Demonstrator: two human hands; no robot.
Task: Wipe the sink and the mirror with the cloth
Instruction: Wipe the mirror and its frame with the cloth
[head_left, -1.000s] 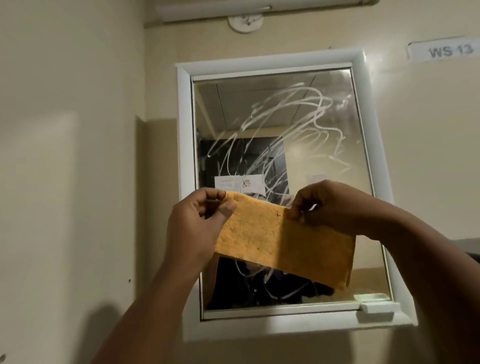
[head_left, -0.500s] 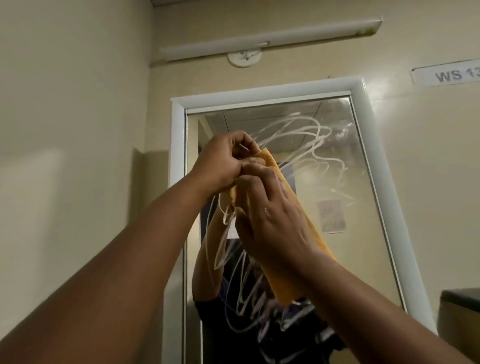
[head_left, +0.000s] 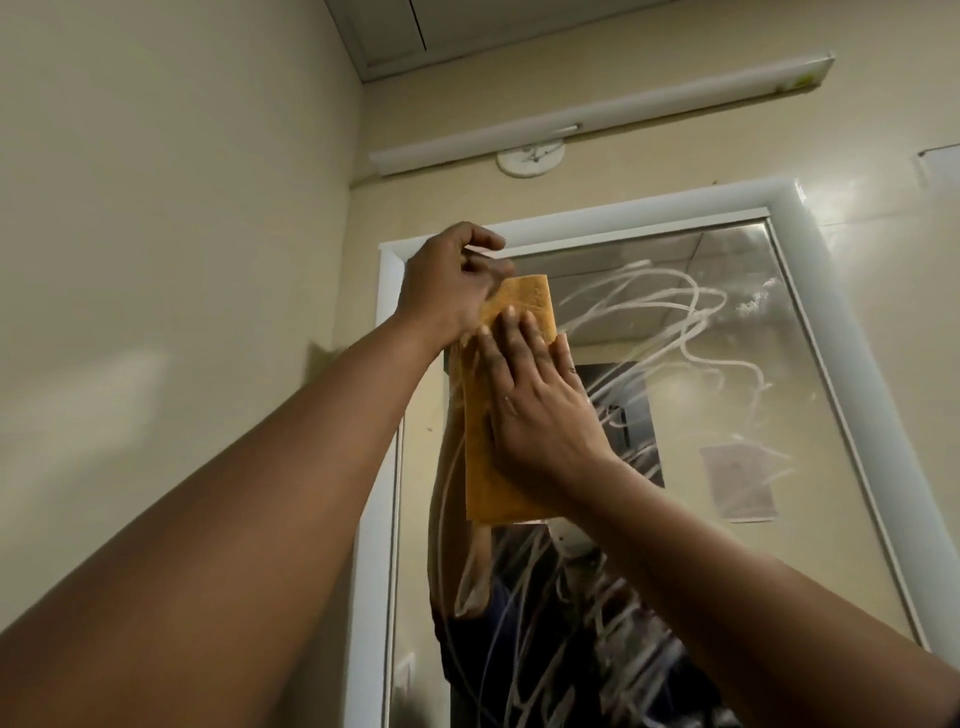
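Cloth pressed flat to the mirror's upper left

Right hand (head_left: 540, 415) flattens the orange cloth (head_left: 488, 467) with straight fingers; left hand (head_left: 447, 288) pinches its top corner. Sweep rightward from the palm across the mirror (head_left: 727, 415) streaks with even pressure.

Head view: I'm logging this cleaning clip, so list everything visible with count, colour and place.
Cloth: one, orange, flat against the mirror's upper left.
Mirror: one, white-framed, on the wall, covered in white squiggly streaks.
Light fitting: one, white, long, above the mirror.
Round fitting: one, white, just under the light.
Walls: cream.
Right hand: flat, pressing the cloth.
Left hand: at the cloth's top left corner; grip unclear.
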